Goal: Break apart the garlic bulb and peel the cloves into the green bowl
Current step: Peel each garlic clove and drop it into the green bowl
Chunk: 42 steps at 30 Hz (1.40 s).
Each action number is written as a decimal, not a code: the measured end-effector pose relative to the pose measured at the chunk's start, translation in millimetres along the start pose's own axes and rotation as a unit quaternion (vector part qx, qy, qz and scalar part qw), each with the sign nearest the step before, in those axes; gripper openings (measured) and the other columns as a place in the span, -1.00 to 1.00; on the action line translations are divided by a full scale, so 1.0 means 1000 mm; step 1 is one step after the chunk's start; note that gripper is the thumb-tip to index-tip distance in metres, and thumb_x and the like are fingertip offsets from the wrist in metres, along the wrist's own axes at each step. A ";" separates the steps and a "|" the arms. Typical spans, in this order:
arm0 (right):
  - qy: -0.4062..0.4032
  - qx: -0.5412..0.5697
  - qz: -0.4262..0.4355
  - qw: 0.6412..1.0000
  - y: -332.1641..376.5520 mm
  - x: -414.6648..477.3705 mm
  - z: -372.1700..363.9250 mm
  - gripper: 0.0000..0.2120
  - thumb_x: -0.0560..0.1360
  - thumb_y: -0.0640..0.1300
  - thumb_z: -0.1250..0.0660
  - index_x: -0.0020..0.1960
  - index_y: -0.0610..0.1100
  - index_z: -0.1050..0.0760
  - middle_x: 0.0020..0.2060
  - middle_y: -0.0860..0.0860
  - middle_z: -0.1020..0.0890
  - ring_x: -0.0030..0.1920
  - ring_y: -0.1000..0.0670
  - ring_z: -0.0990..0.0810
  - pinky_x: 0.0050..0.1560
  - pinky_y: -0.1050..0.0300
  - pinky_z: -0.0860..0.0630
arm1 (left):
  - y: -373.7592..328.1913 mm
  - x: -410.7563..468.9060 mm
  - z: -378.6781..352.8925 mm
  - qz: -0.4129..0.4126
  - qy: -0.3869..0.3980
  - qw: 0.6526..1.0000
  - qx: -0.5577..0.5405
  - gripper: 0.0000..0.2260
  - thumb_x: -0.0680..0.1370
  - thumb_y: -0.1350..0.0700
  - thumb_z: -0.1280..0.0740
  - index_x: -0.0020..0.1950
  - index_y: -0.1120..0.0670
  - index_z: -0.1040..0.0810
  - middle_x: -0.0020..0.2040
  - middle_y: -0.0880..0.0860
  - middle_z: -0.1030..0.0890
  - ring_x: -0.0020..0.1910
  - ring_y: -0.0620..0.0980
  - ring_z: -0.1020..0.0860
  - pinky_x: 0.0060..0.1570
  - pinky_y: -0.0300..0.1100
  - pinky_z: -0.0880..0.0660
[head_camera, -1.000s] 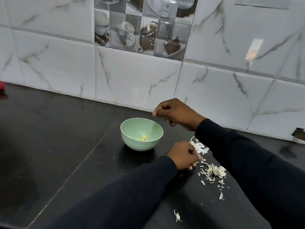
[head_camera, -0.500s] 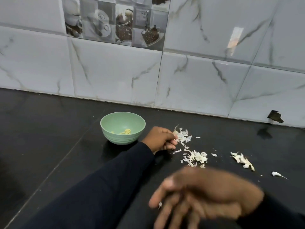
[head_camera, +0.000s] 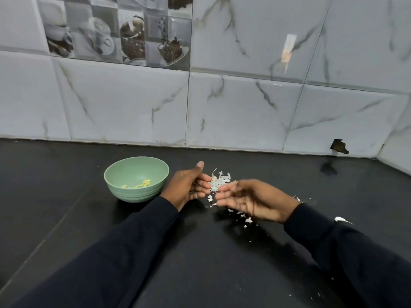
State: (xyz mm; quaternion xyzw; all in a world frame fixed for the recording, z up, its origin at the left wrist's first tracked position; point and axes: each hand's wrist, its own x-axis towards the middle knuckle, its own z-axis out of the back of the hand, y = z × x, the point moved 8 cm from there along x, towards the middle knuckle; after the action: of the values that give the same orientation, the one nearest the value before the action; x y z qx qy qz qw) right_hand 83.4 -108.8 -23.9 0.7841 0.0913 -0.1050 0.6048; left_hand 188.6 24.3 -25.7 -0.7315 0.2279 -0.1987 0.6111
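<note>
Hands meet over the skins (head_camera: 220, 182) on the surface (head_camera: 66, 196): left (head_camera: 189, 187) half-curled, right (head_camera: 251, 200) loosely open, contents unclear. Peeled cloves (head_camera: 142, 183) lie in the bowl (head_camera: 135, 178). Probably between cloves; next comes picking another.

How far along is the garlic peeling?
Done: a few yellowish peeled pieces lie in the ribbed green bowl. In hand: left hand and right hand, both loosely open, meet over papery white skins. Left: I can't see any unpeeled cloves or bulb.
</note>
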 end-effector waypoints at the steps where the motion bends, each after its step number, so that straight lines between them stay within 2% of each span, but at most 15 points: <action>1: 0.014 0.011 0.017 1.000 0.010 0.000 0.006 -0.66 0.53 -0.28 -0.24 0.25 -0.38 -0.54 0.16 -0.35 -0.66 0.03 -0.22 -0.74 -0.14 0.16 -0.70 | 0.000 0.000 0.000 0.000 -0.001 1.000 0.000 -0.50 0.62 -0.21 -0.26 -0.05 0.23 -0.66 -0.23 0.15 -0.66 -0.29 0.01 -0.66 -0.32 -0.27 -0.56; 4: 0.102 -0.045 0.019 0.994 0.030 -0.014 0.014 -0.60 0.50 -0.03 -0.42 0.22 -0.28 -0.63 0.08 -0.29 -0.68 -0.11 -0.15 -0.75 -0.24 0.18 -0.62 | -0.001 0.000 0.001 -0.002 -0.003 1.000 -0.005 -0.46 0.60 -0.26 -0.24 -0.05 0.23 -0.66 -0.22 0.16 -0.66 -0.28 0.02 -0.66 -0.31 -0.26 -0.56; 7: 0.208 -0.168 -0.135 0.954 -0.001 -0.040 0.021 -0.40 0.54 0.27 -0.38 0.20 -0.28 -0.61 -0.06 -0.29 -0.72 -0.26 -0.13 -0.76 -0.42 0.22 -0.61 | -0.001 0.000 -0.001 -0.006 -0.001 1.000 -0.005 -0.43 0.54 -0.31 -0.25 -0.05 0.23 -0.66 -0.21 0.17 -0.66 -0.26 0.03 -0.65 -0.30 -0.25 -0.57; 10: 0.239 -0.246 -0.240 0.908 -0.033 -0.052 0.029 -0.32 0.53 0.36 -0.32 0.20 -0.27 -0.59 -0.04 -0.26 -0.73 -0.14 -0.15 -0.77 -0.33 0.20 -0.66 | 0.001 0.002 -0.004 -0.004 0.000 1.000 0.010 -0.44 0.58 -0.28 -0.23 -0.05 0.22 -0.65 -0.19 0.18 -0.66 -0.26 0.03 -0.65 -0.31 -0.25 -0.57; 13: 0.179 -0.217 -0.208 0.937 -0.022 -0.022 0.035 -0.45 0.60 0.22 -0.26 0.20 -0.28 -0.59 0.02 -0.29 -0.71 -0.02 -0.20 -0.76 -0.18 0.14 -0.70 | 0.002 0.003 -0.007 -0.002 0.001 1.000 0.016 -0.45 0.59 -0.28 -0.23 -0.05 0.22 -0.65 -0.20 0.17 -0.65 -0.28 0.03 -0.64 -0.33 -0.26 -0.56; 18: 0.098 -0.216 -0.123 0.964 0.008 0.044 0.025 -0.64 0.68 -0.01 -0.22 0.20 -0.30 -0.56 0.01 -0.28 -0.71 -0.04 -0.17 -0.76 -0.19 0.17 -0.69 | 0.002 0.000 -0.004 -0.007 0.004 1.000 0.003 -0.39 0.48 -0.32 -0.25 -0.03 0.26 -0.65 -0.20 0.20 -0.65 -0.28 0.05 -0.64 -0.32 -0.25 -0.57; 23: 0.077 -0.197 -0.041 0.977 0.051 0.048 0.020 -0.73 0.66 -0.08 -0.25 0.17 -0.28 -0.57 -0.06 -0.23 -0.70 -0.25 -0.06 -0.76 -0.46 0.28 -0.59 | 0.003 0.001 -0.003 -0.014 0.015 1.000 0.008 -0.37 0.50 -0.31 -0.24 0.00 0.28 -0.64 -0.19 0.21 -0.65 -0.26 0.06 -0.65 -0.28 -0.24 -0.58; 26: 0.040 -0.241 0.011 0.970 0.080 0.021 0.042 -0.71 0.59 -0.06 -0.33 0.15 -0.27 -0.61 -0.10 -0.18 -0.70 -0.35 0.01 -0.70 -0.54 0.33 -0.46 | 0.004 0.004 -0.004 -0.020 0.019 0.999 0.018 -0.38 0.52 -0.30 -0.24 0.01 0.29 -0.64 -0.19 0.21 -0.66 -0.25 0.06 -0.65 -0.25 -0.21 -0.58; 29: -0.037 -0.364 0.023 0.930 0.094 -0.013 0.087 -0.80 0.59 -0.14 -0.40 0.08 -0.27 -0.66 -0.15 -0.16 -0.70 -0.39 0.05 -0.64 -0.50 0.31 -0.41 | 0.004 0.004 -0.007 -0.026 0.019 0.999 0.030 -0.38 0.51 -0.29 -0.26 0.02 0.30 -0.64 -0.21 0.19 -0.66 -0.27 0.04 -0.64 -0.27 -0.23 -0.57; 32: -0.120 -0.533 -0.019 0.837 0.096 -0.042 0.133 -0.92 0.56 -0.21 -0.44 -0.06 -0.15 -0.72 -0.22 -0.09 -0.71 -0.38 0.08 -0.60 -0.40 0.28 -0.41 | 0.004 0.004 -0.009 -0.033 0.024 0.998 0.046 -0.41 0.52 -0.26 -0.27 0.02 0.30 -0.64 -0.22 0.17 -0.66 -0.28 0.03 -0.64 -0.28 -0.23 -0.56; 34: -0.147 -0.620 -0.056 0.769 0.089 -0.053 0.149 -0.92 0.50 -0.21 -0.49 -0.13 -0.07 -0.74 -0.29 0.03 -0.71 -0.37 0.09 -0.56 -0.37 0.26 -0.41 | 0.004 0.003 -0.010 -0.035 0.027 0.998 0.050 -0.43 0.52 -0.23 -0.29 0.02 0.31 -0.64 -0.23 0.17 -0.66 -0.27 0.03 -0.63 -0.28 -0.24 -0.56; 35: -0.152 -0.642 -0.070 0.748 0.084 -0.055 0.154 -0.94 0.47 -0.19 -0.52 -0.15 -0.05 -0.74 -0.33 0.08 -0.70 -0.38 0.10 -0.54 -0.38 0.26 -0.41 | 0.003 0.003 -0.011 -0.038 0.028 0.998 0.051 -0.44 0.53 -0.22 -0.30 0.03 0.32 -0.64 -0.23 0.17 -0.66 -0.27 0.04 -0.63 -0.29 -0.24 -0.56; 37: -0.158 -0.665 -0.083 0.725 0.072 -0.056 0.154 -0.95 0.43 -0.14 -0.56 -0.17 -0.01 -0.73 -0.36 0.15 -0.70 -0.39 0.16 -0.55 -0.35 0.28 -0.43 | 0.004 0.002 -0.011 -0.038 0.027 0.998 0.048 -0.45 0.52 -0.20 -0.31 0.03 0.33 -0.64 -0.23 0.18 -0.65 -0.28 0.04 -0.63 -0.30 -0.25 -0.56; 39: -0.172 -0.682 -0.075 0.706 0.065 -0.054 0.154 -0.94 0.40 -0.13 -0.57 -0.19 0.01 -0.72 -0.31 0.17 -0.72 -0.31 0.20 -0.63 -0.22 0.25 -0.49 | 0.004 0.004 -0.011 -0.037 0.026 0.998 0.043 -0.46 0.52 -0.19 -0.32 0.02 0.33 -0.64 -0.23 0.18 -0.65 -0.29 0.03 -0.63 -0.31 -0.25 -0.56; 42: -0.204 -0.700 -0.073 0.680 0.062 -0.051 0.153 -0.92 0.39 -0.12 -0.59 -0.18 -0.01 -0.70 -0.28 0.13 -0.71 -0.20 0.14 -0.65 -0.19 0.20 -0.50 | 0.006 0.006 -0.010 -0.032 0.026 0.998 0.041 -0.50 0.53 -0.17 -0.33 0.00 0.31 -0.65 -0.24 0.19 -0.64 -0.31 0.03 -0.62 -0.32 -0.26 -0.55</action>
State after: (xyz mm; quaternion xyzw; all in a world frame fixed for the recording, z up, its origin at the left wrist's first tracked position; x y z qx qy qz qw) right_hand 43.1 -273.6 10.3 0.0818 0.0695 -0.2112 0.9715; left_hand 187.1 11.9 -30.0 -0.7073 0.2115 -0.2464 0.6280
